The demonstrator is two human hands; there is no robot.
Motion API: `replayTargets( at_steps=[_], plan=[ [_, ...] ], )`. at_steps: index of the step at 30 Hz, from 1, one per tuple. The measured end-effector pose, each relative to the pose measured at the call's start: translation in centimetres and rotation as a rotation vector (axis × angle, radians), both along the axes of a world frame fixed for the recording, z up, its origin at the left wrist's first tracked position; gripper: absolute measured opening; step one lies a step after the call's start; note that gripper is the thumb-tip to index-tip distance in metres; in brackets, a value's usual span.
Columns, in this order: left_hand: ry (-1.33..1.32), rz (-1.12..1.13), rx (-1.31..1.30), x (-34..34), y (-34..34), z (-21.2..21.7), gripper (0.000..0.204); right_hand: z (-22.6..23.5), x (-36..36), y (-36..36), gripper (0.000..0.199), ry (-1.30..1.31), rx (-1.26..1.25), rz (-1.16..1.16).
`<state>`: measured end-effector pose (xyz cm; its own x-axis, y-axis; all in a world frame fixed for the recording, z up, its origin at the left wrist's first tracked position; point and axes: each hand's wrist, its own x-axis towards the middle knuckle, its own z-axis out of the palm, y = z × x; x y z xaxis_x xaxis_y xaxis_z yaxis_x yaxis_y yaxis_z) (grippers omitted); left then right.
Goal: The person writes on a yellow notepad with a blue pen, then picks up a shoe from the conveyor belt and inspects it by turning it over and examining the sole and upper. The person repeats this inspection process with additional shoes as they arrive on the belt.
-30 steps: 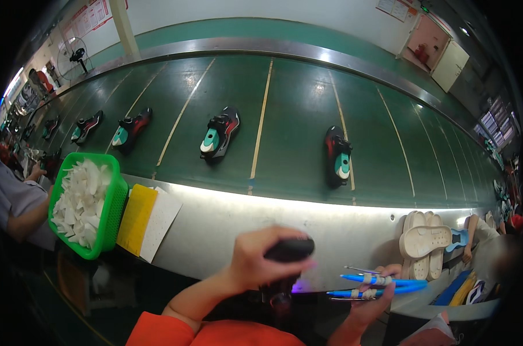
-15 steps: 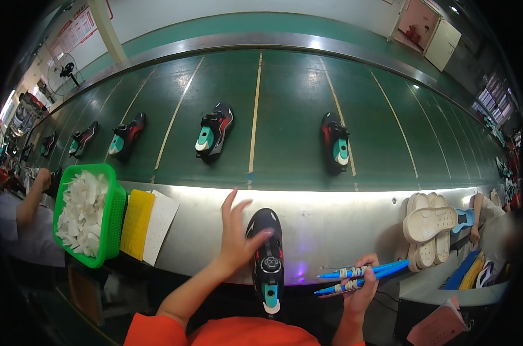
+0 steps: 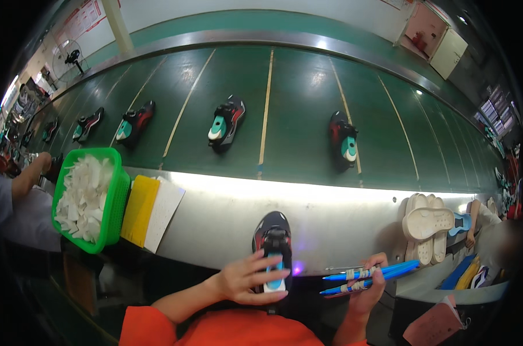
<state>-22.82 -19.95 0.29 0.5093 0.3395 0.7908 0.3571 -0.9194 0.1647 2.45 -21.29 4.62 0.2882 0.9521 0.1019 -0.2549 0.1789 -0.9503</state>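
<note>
A dark sneaker (image 3: 273, 230) with red side accents and a teal and white inside heel points away from me at the near edge of the metal worktop. My left hand (image 3: 251, 280) lies across its heel end, fingers curled over the opening; the thumb's contact is unclear. To its right, my right hand (image 3: 370, 288) is closed round two blue pens (image 3: 397, 269) wrapped with pale bands, with thin metal pieces alongside them. Their tips point left toward the sneaker, apart from it.
Similar sneakers (image 3: 227, 124) stand spaced along the green conveyor belt (image 3: 296, 86). At left are a green basket (image 3: 121, 202) of white scraps, plus yellow (image 3: 140, 210) and white sheets (image 3: 164, 213). Cream soles (image 3: 426, 224) are stacked at right. Co-workers' arms (image 3: 34, 176) show on both sides.
My left hand has come from beside the sneaker's toe, fingers spread, back onto its heel end. My right hand still holds the pens. The whole view has shifted slightly.
</note>
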Motion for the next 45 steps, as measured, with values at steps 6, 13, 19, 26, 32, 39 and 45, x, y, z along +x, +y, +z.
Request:
replayTargets(
  at_steps=[6,13,19,26,32,39,45],
  plan=[
    [-0.119,-0.099,-0.412,0.3,0.9,7.4,0.059,2.7,0.2,-1.8,0.038,-0.034,0.246,-0.011],
    [-0.101,-0.09,-0.446,1.2,0.6,7.9,0.063,4.5,-3.1,-3.3,0.04,-0.105,0.398,-0.035],
    [-0.091,-0.052,-0.474,1.6,-0.1,8.0,0.064,4.8,-2.8,-3.7,0.039,-0.081,0.409,0.16],
    [-0.091,-0.053,-0.489,1.8,-0.1,8.0,0.062,5.0,-3.1,-4.0,0.039,-0.167,0.44,0.1],
    [-0.101,-0.035,-0.503,1.6,-0.3,7.9,0.061,4.8,-3.8,-4.1,0.039,-0.2,0.44,0.086],
    [-0.105,-0.052,-0.49,1.8,-0.3,8.1,0.058,5.0,-3.6,-4.3,0.041,-0.36,0.492,-0.004],
    [-0.122,-0.052,-0.504,1.5,-0.3,8.0,0.058,4.7,-4.0,-4.5,0.042,-0.349,0.46,-0.021]
  ],
)
